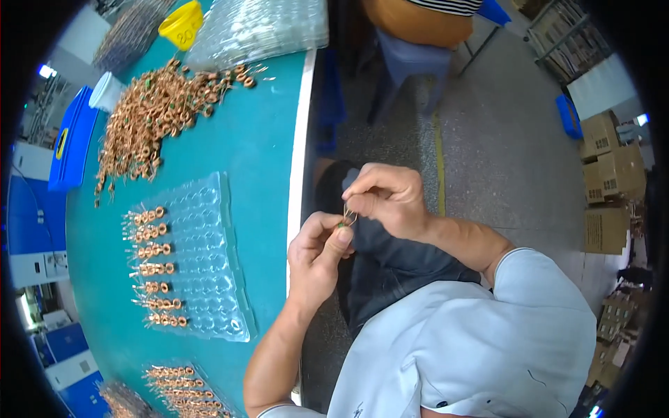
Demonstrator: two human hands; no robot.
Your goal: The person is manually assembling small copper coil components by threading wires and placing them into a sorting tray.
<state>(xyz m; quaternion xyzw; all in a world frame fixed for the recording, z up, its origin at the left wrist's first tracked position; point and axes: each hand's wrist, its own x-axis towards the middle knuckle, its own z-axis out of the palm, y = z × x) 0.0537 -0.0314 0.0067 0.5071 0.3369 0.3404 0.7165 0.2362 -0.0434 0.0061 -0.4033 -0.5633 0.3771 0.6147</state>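
Just off the table's edge, my left hand (315,259) pinches a small copper wire coil (350,217) between thumb and fingertips. A bit of green shows at its thumb. Above it, my right hand (394,198) is closed on the coil's thin wire leads, which form a narrow loop between the two hands. Fingers cover most of the coil body. To the left lies a clear plastic tray (233,296) with round pockets; short rows of copper coils (155,269) fill its left side, their leads pointing left.
A heap of loose coils (157,104) lies on the green table (268,150), beside a white cup (106,92), a yellow cup (182,26) and stacked clear trays (261,31). Another filled tray (185,393) sits at the near end. A person sits on a stool (411,59) ahead; cardboard boxes (617,174) stand right.
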